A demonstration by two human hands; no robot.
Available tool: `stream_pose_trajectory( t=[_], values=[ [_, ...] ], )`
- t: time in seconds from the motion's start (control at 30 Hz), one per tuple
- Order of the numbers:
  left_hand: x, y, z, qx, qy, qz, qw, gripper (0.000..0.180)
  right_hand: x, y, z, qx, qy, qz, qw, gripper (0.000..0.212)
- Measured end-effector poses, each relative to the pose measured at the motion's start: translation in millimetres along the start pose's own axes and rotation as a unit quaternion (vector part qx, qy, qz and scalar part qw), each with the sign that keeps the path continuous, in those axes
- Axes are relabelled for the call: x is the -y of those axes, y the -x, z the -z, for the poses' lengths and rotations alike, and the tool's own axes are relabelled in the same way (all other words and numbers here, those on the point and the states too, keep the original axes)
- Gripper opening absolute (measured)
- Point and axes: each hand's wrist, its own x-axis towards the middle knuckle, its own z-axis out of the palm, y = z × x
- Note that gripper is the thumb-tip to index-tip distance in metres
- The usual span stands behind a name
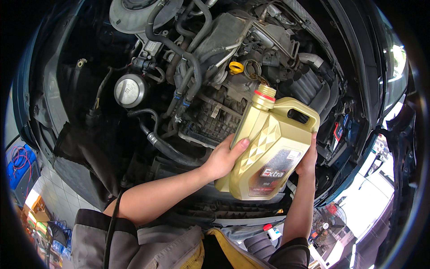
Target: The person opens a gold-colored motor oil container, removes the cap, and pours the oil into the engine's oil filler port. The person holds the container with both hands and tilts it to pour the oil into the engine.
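Observation:
A gold plastic engine oil jug (274,148) with a red ring round its neck is tilted over the engine, its uncapped mouth toward the open oil filler neck (253,69). Brown oil shows at the mouth; how much flows in cannot be made out. My left hand (224,159) presses against the jug's left side, thumb across its front. On the opposite side my right hand (308,157) holds the jug below its handle, fingers mostly hidden behind it. Left of the filler sits a yellow ring-shaped part (236,67).
A round silver cap (130,91) and black hoses (192,80) lie left of the engine. A pale reservoir (141,15) stands at the far left. Near my right forearm is a bottle with a red cap (271,231). A black cable (112,228) hangs by my left sleeve.

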Motion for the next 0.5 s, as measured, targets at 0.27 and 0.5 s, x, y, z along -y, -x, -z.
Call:
stream_pose_trajectory(
  t=[0.27,0.5],
  values=[
    [-5.1,1.6,0.4,0.007,-0.005,0.003,1.000,0.089,-0.3,-1.7,1.5,0.023,-0.016,-0.002,1.000,0.074],
    [-8.0,2.3,-0.4,0.002,-0.006,0.005,1.000,0.088,1.1,-0.8,0.3,0.003,-0.004,-0.002,1.000,0.073]
  ],
)
